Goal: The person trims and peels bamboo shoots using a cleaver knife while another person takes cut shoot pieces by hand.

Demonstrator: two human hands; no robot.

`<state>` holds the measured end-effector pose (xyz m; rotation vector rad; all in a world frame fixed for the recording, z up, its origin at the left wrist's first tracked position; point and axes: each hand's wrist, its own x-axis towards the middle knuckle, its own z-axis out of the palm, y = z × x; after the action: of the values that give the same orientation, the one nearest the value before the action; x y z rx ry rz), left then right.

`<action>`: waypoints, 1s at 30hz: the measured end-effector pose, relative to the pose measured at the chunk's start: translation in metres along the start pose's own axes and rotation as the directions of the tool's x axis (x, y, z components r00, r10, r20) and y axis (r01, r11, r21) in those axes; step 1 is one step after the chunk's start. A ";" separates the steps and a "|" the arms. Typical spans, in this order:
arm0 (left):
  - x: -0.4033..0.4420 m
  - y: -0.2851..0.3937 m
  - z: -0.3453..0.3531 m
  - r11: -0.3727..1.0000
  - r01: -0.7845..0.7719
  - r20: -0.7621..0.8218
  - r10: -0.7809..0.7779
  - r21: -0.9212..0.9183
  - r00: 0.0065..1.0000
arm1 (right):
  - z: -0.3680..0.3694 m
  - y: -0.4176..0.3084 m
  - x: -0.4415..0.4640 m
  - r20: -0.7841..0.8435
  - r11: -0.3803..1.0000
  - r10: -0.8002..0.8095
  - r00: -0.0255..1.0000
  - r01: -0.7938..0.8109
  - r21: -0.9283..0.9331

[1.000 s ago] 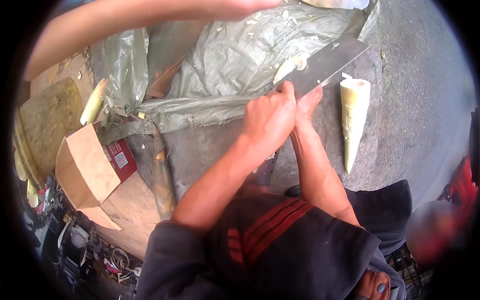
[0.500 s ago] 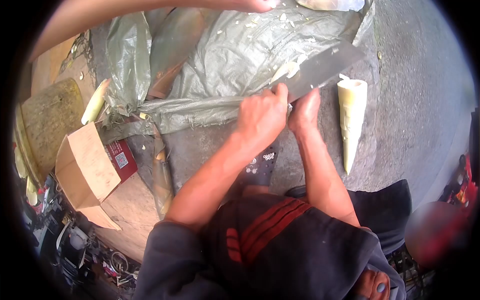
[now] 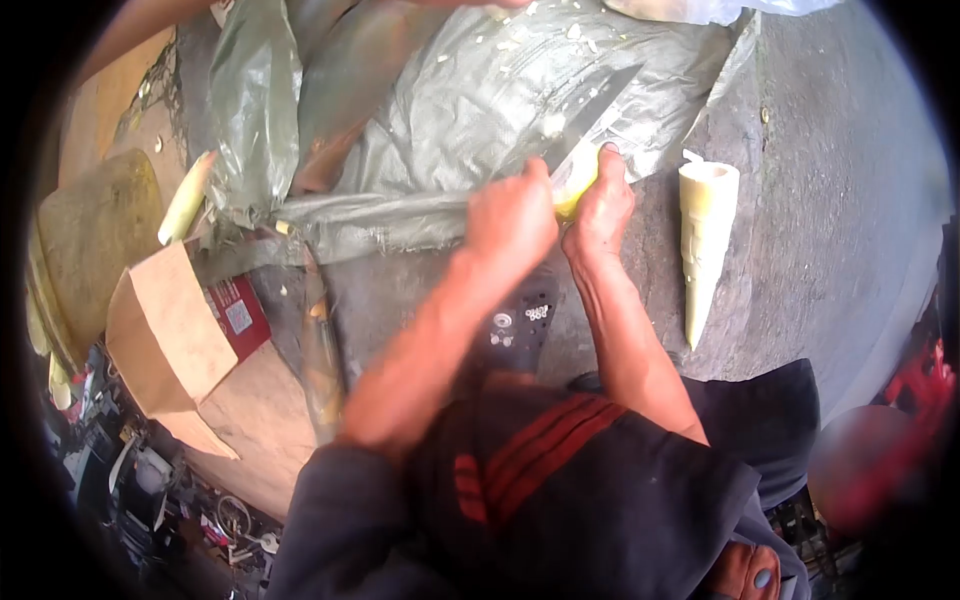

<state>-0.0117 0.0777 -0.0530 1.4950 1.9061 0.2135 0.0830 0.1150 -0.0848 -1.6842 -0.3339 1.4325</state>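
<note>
My left hand (image 3: 508,215) is closed around the handle of a cleaver (image 3: 600,108), its broad blade pointing up and away over the plastic sheet. Close beside it, my right hand (image 3: 600,208) grips a pale yellow piece of bamboo shoot (image 3: 574,184), thumb along its side. The blade lies against or just over this piece; exact contact is unclear. To the right of that hand, a peeled, cone-shaped bamboo shoot (image 3: 708,240) lies on the ground with its tip toward me. White shavings (image 3: 553,125) are scattered on the grey-green plastic sheet (image 3: 440,130).
Another person's forearm (image 3: 150,35) crosses the top left. An open cardboard box (image 3: 185,330) and a worn yellowish container (image 3: 100,240) stand at left. An unpeeled shoot (image 3: 322,360) lies near my left arm. My dark shoe (image 3: 515,325) shows below the hands.
The cleaver has turned from showing its flat face to a narrower view, and the yellow piece in my right hand has come into sight. The other person's arm has shifted up.
</note>
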 end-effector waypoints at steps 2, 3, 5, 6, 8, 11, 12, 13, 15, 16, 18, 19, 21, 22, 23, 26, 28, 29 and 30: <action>-0.002 -0.013 -0.009 0.997 -0.021 0.018 0.023 -0.080 1.000 | 0.004 -0.010 -0.005 -0.011 0.998 0.064 0.998 -0.064 0.025; 0.000 -0.014 -0.007 0.995 -0.022 -0.007 0.021 -0.100 1.000 | 0.001 -0.011 0.002 -0.030 0.997 0.069 0.997 -0.069 0.021; -0.021 -0.016 -0.013 0.992 0.016 -0.030 -0.020 -0.125 0.999 | -0.007 -0.011 0.001 0.015 0.994 0.113 0.993 -0.113 -0.010; -0.033 -0.012 -0.020 0.994 0.002 -0.014 -0.004 -0.113 1.000 | -0.009 -0.011 0.000 -0.009 0.994 0.107 0.994 -0.107 -0.019; -0.050 -0.005 -0.030 0.996 -0.031 -0.014 0.030 -0.089 0.999 | -0.009 -0.007 0.005 -0.031 0.996 0.076 0.997 -0.077 -0.035; -0.068 -0.003 -0.034 0.998 -0.051 0.022 0.052 -0.041 0.998 | -0.021 0.009 0.007 -0.051 0.996 0.057 0.997 -0.060 -0.061; -0.071 -0.003 -0.035 0.999 -0.043 0.031 0.044 -0.028 0.999 | -0.017 0.008 0.008 -0.038 0.997 0.054 0.998 -0.056 -0.051; -0.071 -0.004 -0.035 0.999 -0.040 0.030 0.041 -0.015 0.999 | -0.014 0.007 0.006 -0.038 0.999 0.034 0.999 -0.035 -0.024; -0.069 -0.006 -0.032 0.999 -0.043 0.036 0.043 -0.001 0.998 | -0.009 -0.001 0.001 -0.039 0.997 0.069 0.997 -0.068 0.031; -0.068 -0.007 -0.028 0.999 -0.050 0.040 0.050 0.000 0.998 | -0.010 -0.003 -0.002 -0.044 0.995 0.091 0.995 -0.088 0.055; -0.063 -0.005 -0.025 0.998 -0.056 0.040 0.056 0.003 0.998 | -0.015 0.001 0.003 -0.032 0.995 0.089 0.996 -0.087 0.045; -0.060 -0.001 -0.023 0.998 -0.055 0.037 0.055 0.005 0.998 | -0.018 0.004 0.007 -0.023 0.995 0.086 0.996 -0.085 0.043; -0.052 0.005 -0.022 0.998 -0.054 0.044 0.053 0.013 0.998 | -0.022 0.013 0.011 0.005 0.995 -0.043 0.999 0.043 -0.092; -0.045 0.008 -0.021 0.998 -0.052 0.052 0.051 0.018 0.997 | -0.023 0.016 0.012 0.026 0.982 -0.104 0.994 0.107 -0.157; -0.040 0.010 -0.021 0.999 -0.050 0.063 0.048 0.022 0.997 | -0.026 0.017 0.013 0.032 0.988 -0.091 0.995 0.094 -0.125; -0.026 0.013 -0.021 0.997 -0.078 0.053 0.079 -0.009 0.995 | -0.027 0.018 0.012 0.050 0.990 -0.107 0.993 0.111 -0.087; -0.019 0.014 -0.018 0.998 -0.063 0.047 0.064 -0.032 0.997 | -0.027 0.022 0.013 0.065 0.972 -0.180 0.982 0.188 -0.143; -0.016 0.015 -0.017 0.998 -0.055 0.043 0.057 -0.042 0.997 | -0.027 0.023 0.013 0.057 0.982 -0.144 0.988 0.150 -0.113; -0.012 0.014 -0.016 0.997 -0.060 0.033 0.062 -0.051 0.998 | -0.024 0.020 0.013 0.052 0.990 -0.109 0.993 0.113 -0.080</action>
<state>-0.0091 0.0755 -0.0290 1.5158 1.8166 0.2596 0.1017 0.1018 -0.1097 -1.6728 -0.5124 1.3942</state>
